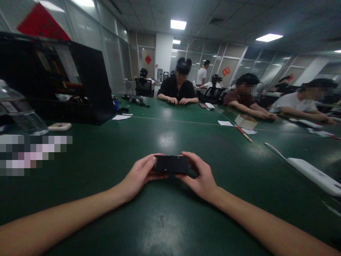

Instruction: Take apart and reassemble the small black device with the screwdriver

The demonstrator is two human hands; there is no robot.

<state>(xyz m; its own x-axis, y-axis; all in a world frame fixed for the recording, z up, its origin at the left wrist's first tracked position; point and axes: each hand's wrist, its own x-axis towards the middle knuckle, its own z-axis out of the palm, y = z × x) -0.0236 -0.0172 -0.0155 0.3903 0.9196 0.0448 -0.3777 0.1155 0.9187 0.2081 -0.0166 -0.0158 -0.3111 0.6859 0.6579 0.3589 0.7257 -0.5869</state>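
Nearest, the green table (165, 227) lies under both forearms. The left hand (138, 175) and right hand (201, 176) each pinch a short end of the flat black device (171, 164), low over the table between them. Each grip seems best kept on the edges, off the dark face.

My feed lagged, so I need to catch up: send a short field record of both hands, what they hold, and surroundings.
left: left hand pinches left end of small black device
right: right hand pinches its right end
surface: green table, device low over it
right side: white oblong gadget
left side: water bottle, open black case
people: co-workers seated across
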